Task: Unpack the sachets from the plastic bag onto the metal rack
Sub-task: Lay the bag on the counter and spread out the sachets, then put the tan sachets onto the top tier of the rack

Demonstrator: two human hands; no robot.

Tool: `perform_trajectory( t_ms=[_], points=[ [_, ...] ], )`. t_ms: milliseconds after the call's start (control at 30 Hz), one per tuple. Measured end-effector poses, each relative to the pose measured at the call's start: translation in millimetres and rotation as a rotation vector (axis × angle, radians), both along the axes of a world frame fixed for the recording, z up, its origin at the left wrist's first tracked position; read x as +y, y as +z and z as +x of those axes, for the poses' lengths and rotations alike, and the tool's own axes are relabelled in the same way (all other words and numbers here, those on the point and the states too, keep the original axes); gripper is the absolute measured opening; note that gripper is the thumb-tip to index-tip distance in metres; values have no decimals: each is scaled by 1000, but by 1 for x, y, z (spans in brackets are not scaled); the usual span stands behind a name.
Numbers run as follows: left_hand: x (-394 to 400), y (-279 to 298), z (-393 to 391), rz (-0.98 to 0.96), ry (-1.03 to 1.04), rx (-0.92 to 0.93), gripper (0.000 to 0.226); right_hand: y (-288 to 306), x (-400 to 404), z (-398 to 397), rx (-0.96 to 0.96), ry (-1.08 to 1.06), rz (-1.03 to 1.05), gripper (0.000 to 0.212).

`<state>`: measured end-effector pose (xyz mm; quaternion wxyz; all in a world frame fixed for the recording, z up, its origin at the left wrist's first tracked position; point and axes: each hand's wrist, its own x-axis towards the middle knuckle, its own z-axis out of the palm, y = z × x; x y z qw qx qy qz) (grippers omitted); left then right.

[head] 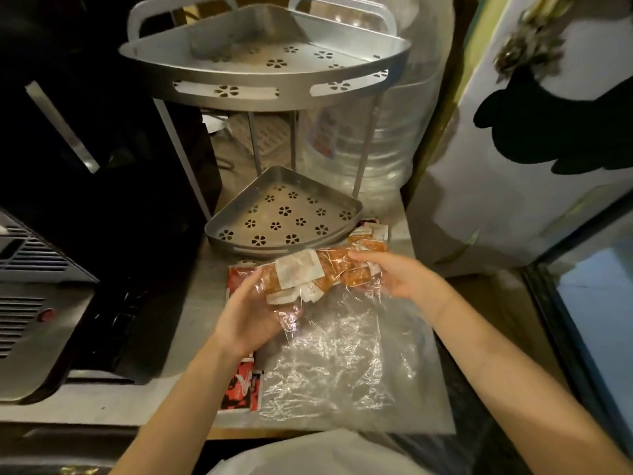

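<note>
Sachets (308, 274), a bundle of orange-and-white ones, sit inside the clear plastic bag (335, 358) — too many overlapping to count, at least five or six. Two hands in view. Left hand (251, 315) grips the left end of the bundle through the plastic, fingers curled round it. Right hand (399, 274) clamps the right end, thumb on top, fingers under. So the bundle spans between both hands, lifted a bit off the counter (191, 337), and the rest of the bag trails down flat on the near side, crinkled.

A few more sachets, approx two or three, lie loose (371, 233) on the counter just beyond the right hand, touching the rim of the lower tier.

One metal rack (263, 80), two tiers, corner-shaped w/ flower cut-outs. Lower tier (284, 217) sits far side of the hands, just beyond the bundle; nothing in it. Upper tier higher and further back.

One red-and-white printed packet (241, 389) lies flat under the left wrist, partly under the bag. One big clear water bottle (376, 138) stands behind the rack to the right. Dark appliance (30, 286) far left.
</note>
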<state>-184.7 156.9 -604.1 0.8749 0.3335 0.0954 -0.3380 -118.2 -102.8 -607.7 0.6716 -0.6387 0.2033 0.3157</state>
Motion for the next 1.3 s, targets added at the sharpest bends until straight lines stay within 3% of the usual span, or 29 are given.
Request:
perform_trajectory(
  t_ms=[67, 133, 200, 367, 500, 633, 767, 933, 1033, 1167, 1300],
  points=[
    [-12, 6, 6, 187, 4, -51, 66, 22, 7, -9, 24, -28, 39, 88],
    [-20, 14, 14, 281, 33, -45, 33, 40, 10, -16, 33, 3, 122, 52],
    [-26, 25, 22, 344, 12, -18, 12, 45, 7, -20, 35, 9, 212, 34],
    [-27, 57, 42, 459, -39, -120, 17, 75, 5, -24, -42, -40, 247, 32],
    [-24, 108, 45, 419, -25, -240, 45, 123, 0, -24, -245, -41, 237, 49],
    [-20, 172, 42, 499, 24, -502, 41, 184, 1, -22, -454, 6, 277, 32],
    [-16, 235, 46, 518, 114, -704, 27, 241, 6, -12, -636, 70, 329, 43],
    [-10, 308, 68, 611, 242, -877, 24, 311, 15, 5, -813, 55, 308, 20],
    [-5, 343, 85, 657, 264, -934, 29, 344, 23, 17, -889, 49, 276, 32],
    [0, 395, 104, 690, 308, -1049, 11, 390, 37, 36, -1005, -13, 260, 64],
    [0, 440, 120, 708, 451, -1180, 14, 433, 48, 50, -1128, -80, 263, 46]
  ],
)
